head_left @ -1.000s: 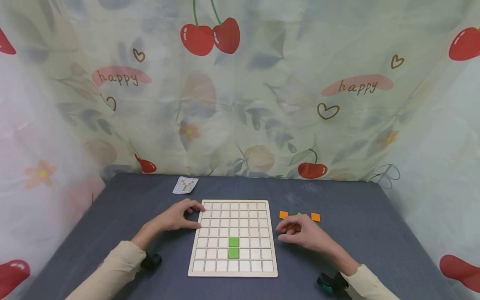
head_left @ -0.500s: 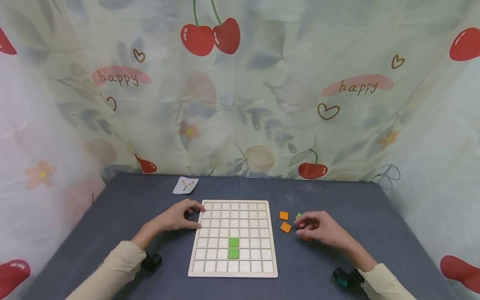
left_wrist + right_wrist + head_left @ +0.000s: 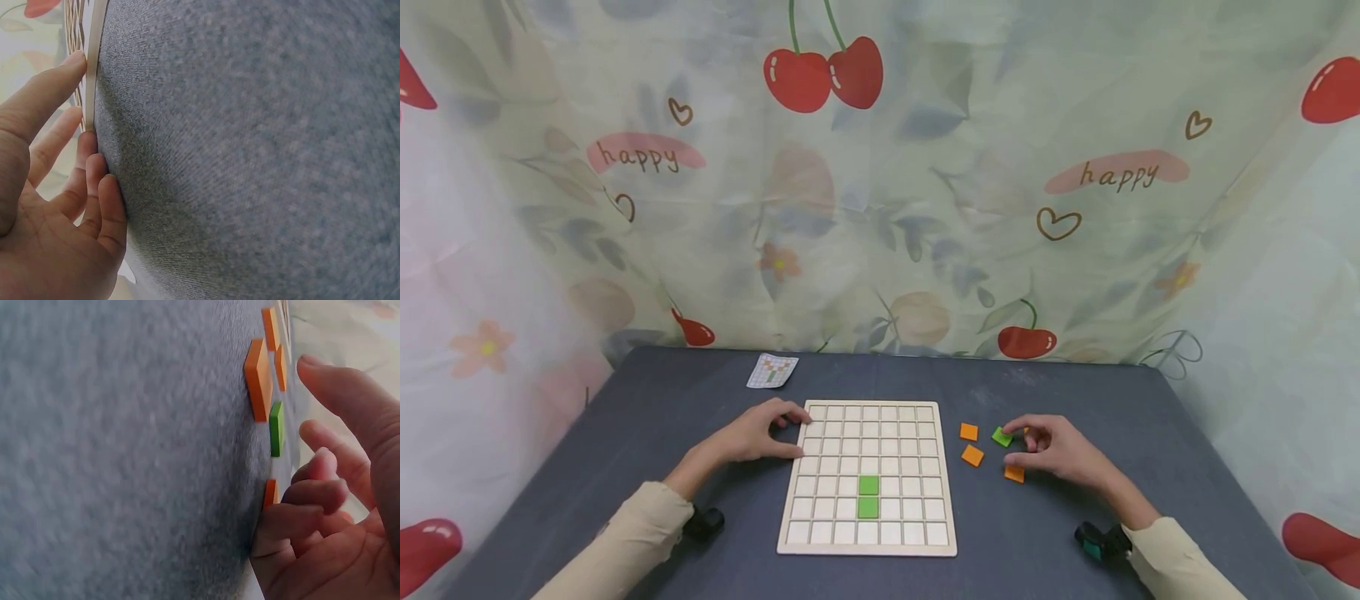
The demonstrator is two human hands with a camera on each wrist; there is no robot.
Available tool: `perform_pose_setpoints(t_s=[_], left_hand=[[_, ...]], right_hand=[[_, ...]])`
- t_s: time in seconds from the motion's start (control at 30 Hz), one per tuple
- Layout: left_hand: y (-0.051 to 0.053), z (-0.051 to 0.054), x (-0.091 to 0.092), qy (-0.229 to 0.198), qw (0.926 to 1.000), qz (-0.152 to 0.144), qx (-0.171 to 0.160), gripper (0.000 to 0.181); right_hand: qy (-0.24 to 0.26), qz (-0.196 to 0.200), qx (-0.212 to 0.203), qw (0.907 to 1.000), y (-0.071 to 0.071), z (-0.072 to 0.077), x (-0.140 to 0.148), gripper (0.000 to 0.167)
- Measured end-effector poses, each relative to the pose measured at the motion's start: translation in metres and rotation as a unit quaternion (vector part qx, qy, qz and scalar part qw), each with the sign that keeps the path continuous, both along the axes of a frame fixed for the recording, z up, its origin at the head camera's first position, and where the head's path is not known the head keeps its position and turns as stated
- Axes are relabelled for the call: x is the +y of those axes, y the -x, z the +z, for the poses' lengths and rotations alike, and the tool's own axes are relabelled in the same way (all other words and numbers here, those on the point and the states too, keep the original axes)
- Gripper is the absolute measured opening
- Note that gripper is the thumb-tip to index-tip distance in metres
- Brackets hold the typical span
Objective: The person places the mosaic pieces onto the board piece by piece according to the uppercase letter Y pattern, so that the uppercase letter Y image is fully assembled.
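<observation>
A pale wooden grid board [image 3: 831, 429] lies in the middle of the table with two green tiles [image 3: 868, 496] in its cells. My left hand [image 3: 748, 435] touches the board's left edge, thumb and a fingertip on its rim. To the right of the board, my right hand [image 3: 1063, 452] hovers with its thumb and index finger apart. The index fingertip is at a loose green tile [image 3: 1002, 437]; in the right wrist view nothing is between the fingers. An orange tile [image 3: 1014, 474] lies by the thumb, and another peeks out behind the fingers.
Two more orange tiles [image 3: 971, 443] lie between the board and my right hand. A small printed pattern card [image 3: 772, 371] is at the back left of the dark table [image 3: 692, 375]. A patterned curtain [image 3: 880, 208] hangs behind and at both sides.
My right hand has moved right, away from the board's edge, uncovering orange tiles and the green tile. The left hand and board have stayed in place.
</observation>
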State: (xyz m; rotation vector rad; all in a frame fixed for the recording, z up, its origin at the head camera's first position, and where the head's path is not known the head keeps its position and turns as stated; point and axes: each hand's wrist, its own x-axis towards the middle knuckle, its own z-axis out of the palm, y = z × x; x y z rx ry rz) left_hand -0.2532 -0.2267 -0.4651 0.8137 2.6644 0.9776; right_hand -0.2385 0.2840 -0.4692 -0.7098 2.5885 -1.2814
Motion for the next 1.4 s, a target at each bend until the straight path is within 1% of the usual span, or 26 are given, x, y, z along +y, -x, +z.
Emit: perform_pose_setpoints(t_s=[0.13,0.33,0.57,0.73,0.9,1.2,1.4], left_hand=[[0.000,-0.001,-0.001,-0.004,1.0000,0.000,0.000,0.045],[0.000,-0.002,-0.001,-0.005,1.0000,-0.002,0.001,0.044],[0.002,-0.004,-0.001,-0.005,1.0000,-0.003,0.004,0.045],[0.001,-0.003,-0.001,-0.002,1.0000,0.002,0.003,0.044],[0.001,-0.003,-0.001,-0.002,1.0000,0.001,0.005,0.044],[0.003,-0.002,-0.001,0.001,1.0000,0.002,0.000,0.044],[0.003,-0.003,-0.001,0.002,1.0000,0.002,0.001,0.044]], right_hand=[[-0.007,0.000,0.001,1.0000,0.005,-0.002,0.004,0.040],[-0.025,0.006,0.008,0.9996,0.011,-0.002,0.006,0.048],[-0.055,-0.010,0.010,0.9984,0.016,-0.005,0.007,0.052],[-0.063,-0.020,0.011,0.9977,0.018,-0.008,0.007,0.050],[-0.068,-0.037,0.007,0.9970,0.019,-0.007,0.004,0.047],[-0.073,-0.045,0.012,0.9963,0.022,-0.005,-0.001,0.043],[-0.063,-0.050,0.008,0.9967,0.023,-0.007,-0.003,0.038]])
